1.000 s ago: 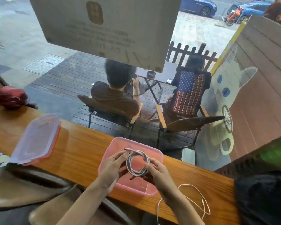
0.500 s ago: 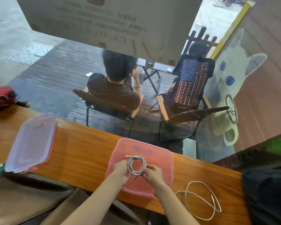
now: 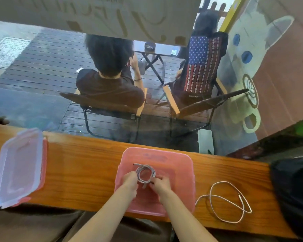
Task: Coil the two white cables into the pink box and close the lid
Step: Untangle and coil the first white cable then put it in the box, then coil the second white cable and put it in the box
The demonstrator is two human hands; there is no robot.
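Two white cables: one wound into a small tight ring point(image 3: 145, 173) inside the open pink plastic box point(image 3: 178, 161), pinched at its near rim between the left hand point(image 3: 129, 180) and the right hand point(image 3: 160, 185); the other point(image 3: 226, 201) sprawls in loose loops on the wooden counter point(image 3: 84, 165), right of the box. One translucent, pink-edged lid point(image 3: 18, 167) lies far left

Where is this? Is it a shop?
Probably a café: a wooden counter faces a window with a painted cat holding a coffee cup, and people sit on folding chairs at a small table outside.
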